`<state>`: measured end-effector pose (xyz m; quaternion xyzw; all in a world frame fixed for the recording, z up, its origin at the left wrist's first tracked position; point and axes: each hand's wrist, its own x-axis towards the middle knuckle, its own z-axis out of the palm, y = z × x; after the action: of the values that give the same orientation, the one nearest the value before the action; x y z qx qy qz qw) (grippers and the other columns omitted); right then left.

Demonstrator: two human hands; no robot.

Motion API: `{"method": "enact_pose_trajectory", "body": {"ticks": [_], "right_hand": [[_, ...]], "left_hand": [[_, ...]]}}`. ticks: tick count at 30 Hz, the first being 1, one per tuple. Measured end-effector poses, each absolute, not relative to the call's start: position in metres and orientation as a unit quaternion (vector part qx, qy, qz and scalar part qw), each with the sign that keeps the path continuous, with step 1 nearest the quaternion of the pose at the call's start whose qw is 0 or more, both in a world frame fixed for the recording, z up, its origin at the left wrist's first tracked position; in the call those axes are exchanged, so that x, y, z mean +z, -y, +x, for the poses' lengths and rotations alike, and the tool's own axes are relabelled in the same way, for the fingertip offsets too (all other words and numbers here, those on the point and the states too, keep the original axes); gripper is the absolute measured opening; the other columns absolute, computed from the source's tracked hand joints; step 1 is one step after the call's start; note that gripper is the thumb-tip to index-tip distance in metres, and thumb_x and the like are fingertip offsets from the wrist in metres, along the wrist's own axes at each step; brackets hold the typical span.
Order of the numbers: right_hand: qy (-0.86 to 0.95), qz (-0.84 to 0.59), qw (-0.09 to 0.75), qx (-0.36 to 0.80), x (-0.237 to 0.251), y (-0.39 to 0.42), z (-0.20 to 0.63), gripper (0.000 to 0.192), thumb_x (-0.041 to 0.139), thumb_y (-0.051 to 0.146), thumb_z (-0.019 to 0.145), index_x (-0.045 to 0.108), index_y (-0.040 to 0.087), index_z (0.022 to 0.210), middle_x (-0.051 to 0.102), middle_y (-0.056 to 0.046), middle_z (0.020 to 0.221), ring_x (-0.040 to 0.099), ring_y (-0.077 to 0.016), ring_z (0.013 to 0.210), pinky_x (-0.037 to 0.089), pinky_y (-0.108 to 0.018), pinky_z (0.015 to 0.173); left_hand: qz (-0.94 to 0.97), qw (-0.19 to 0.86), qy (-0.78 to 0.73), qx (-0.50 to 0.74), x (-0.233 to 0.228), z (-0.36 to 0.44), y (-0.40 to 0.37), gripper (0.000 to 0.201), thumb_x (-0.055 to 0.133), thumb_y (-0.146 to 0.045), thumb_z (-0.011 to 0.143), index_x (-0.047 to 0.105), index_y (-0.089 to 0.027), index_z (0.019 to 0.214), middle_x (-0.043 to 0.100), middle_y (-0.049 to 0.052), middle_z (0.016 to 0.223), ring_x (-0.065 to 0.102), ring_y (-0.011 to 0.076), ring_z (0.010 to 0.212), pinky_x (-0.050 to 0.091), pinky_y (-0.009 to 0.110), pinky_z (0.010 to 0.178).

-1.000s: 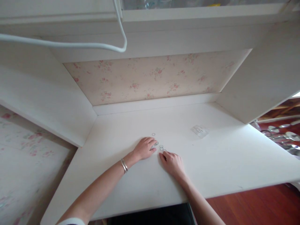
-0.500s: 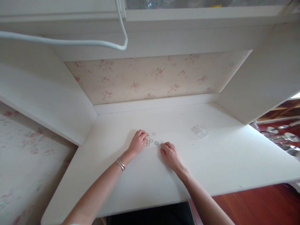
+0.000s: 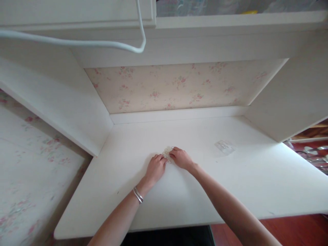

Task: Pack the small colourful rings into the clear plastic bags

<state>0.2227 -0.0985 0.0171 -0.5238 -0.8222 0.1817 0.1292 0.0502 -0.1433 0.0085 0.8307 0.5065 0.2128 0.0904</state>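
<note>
Head view: on the white painted worktop point(image 3: 230, 184), a small heap of thin pale metal rings point(image 3: 167, 152) lies near the middle, well short of the floral-papered back panel point(image 3: 176, 85). The left hand point(image 3: 156, 168), a silver bangle point(image 3: 137, 195) on its wrist, rests palm down with loosely curled fingers touching the heap's near edge. The right hand point(image 3: 180, 158) meets it from the right, fingers bent onto the rings; whether they pinch any I cannot tell. A clear plastic bag point(image 3: 224, 147) lies well apart to the right.
</note>
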Motion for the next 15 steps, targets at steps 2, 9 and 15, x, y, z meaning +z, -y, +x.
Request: {"method": "enact_pose_trajectory", "body": {"ticks": [2, 9, 15], "right_hand": [[0.815, -0.532, 0.143, 0.179, 0.016, 0.092, 0.228, 0.026, 0.042, 0.021, 0.089, 0.068, 0.021, 0.095, 0.064, -0.004, 0.097, 0.058, -0.0127, 0.088, 0.039, -0.02, 0.078], [0.764, -0.566, 0.241, 0.193, 0.011, 0.08, 0.252, 0.029, 0.047, 0.021, 0.084, 0.066, 0.021, 0.105, 0.066, -0.003, 0.1, 0.061, -0.0114, 0.077, 0.043, -0.021, 0.075], [0.714, -0.587, 0.321, 0.205, 0.001, 0.109, 0.26, 0.027, 0.045, 0.023, 0.084, 0.066, 0.02, 0.1, 0.065, -0.005, 0.1, 0.061, -0.0121, 0.073, 0.047, -0.025, 0.072]], "left_hand": [[0.833, 0.105, -0.496, 0.222, 0.009, 0.049, 0.149, 0.022, 0.045, -0.018, 0.089, 0.066, -0.022, 0.094, 0.063, 0.006, 0.091, 0.055, 0.0202, 0.092, 0.044, 0.037, 0.085], [0.807, 0.151, -0.494, 0.285, 0.013, 0.035, 0.157, 0.025, 0.043, -0.014, 0.089, 0.064, -0.024, 0.098, 0.062, 0.003, 0.104, 0.057, 0.0158, 0.096, 0.046, 0.03, 0.088], [0.797, 0.123, -0.531, 0.261, 0.014, 0.024, 0.146, 0.02, 0.046, -0.017, 0.088, 0.064, -0.021, 0.097, 0.064, 0.004, 0.097, 0.056, 0.0174, 0.095, 0.044, 0.032, 0.088]]}}
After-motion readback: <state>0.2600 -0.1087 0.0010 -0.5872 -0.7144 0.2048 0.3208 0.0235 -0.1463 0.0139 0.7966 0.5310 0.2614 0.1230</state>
